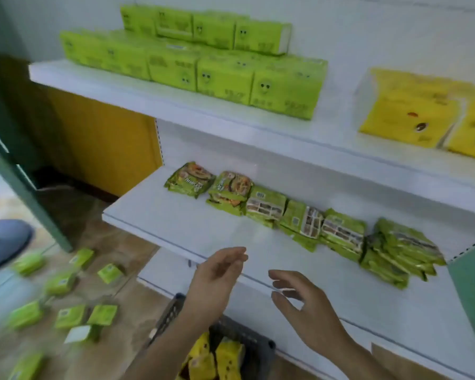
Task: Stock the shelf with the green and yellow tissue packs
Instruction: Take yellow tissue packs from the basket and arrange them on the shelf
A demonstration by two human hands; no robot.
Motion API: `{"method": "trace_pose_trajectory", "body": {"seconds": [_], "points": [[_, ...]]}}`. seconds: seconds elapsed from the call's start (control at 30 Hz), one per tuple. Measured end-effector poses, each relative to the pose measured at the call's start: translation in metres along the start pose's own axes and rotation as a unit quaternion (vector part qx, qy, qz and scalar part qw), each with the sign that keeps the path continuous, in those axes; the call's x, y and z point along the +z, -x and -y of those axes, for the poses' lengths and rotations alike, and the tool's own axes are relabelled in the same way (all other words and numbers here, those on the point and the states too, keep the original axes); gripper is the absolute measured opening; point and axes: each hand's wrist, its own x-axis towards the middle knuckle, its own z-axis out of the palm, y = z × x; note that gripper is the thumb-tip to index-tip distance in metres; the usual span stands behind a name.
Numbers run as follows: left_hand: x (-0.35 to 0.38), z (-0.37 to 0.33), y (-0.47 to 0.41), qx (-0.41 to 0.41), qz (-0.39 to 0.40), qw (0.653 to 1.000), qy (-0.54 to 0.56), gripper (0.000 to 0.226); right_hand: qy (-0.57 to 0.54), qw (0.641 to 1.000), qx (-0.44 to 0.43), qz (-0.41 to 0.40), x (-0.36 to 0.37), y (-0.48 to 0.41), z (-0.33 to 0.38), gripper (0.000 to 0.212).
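Currently left hand (217, 270) and right hand (302, 300) hover empty, fingers relaxed. Reach into the basket (168, 316) and grip one yellow tissue pack (229, 357) by both ends.

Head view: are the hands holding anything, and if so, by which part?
Nothing is held. The left hand and the right hand are both empty, fingers relaxed, near the front edge of the lower shelf.
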Motion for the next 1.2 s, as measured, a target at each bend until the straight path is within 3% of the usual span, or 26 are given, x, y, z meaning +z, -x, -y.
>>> {"method": "trace_pose_trajectory", "body": {"seconds": [0.1,0.3,0.53,0.77,0.93,1.1,1.2], "points": [[-0.034,0.075,0.010,-0.120,-0.046,0.991,0.027,0.016,0.011,0.992,0.094,0.083,0.067,-0.011,-0.049,0.031],[-0.074,0.214,0.023,-0.271,-0.094,0.957,0.053,0.015,0.037,0.953,0.211,0.212,0.190,-0.010,-0.149,0.036],[-0.082,0.371,0.013,-0.375,-0.132,0.914,0.081,0.015,0.065,0.915,0.299,0.264,0.318,-0.025,-0.288,0.048],[-0.064,0.510,-0.006,-0.437,-0.088,0.892,0.072,0.020,0.261,0.892,0.208,0.304,0.425,-0.061,-0.438,0.075],[-0.054,0.568,-0.017,-0.435,-0.073,0.894,0.086,0.016,0.411,0.856,0.151,0.274,0.460,-0.097,-0.519,0.078],[-0.046,0.599,-0.018,-0.444,-0.070,0.888,0.090,0.022,0.477,0.828,0.112,0.272,0.478,-0.117,-0.567,0.080],[-0.039,0.609,-0.019,-0.448,-0.064,0.887,0.089,0.022,0.490,0.831,0.079,0.251,0.479,-0.116,-0.583,0.074]]}}
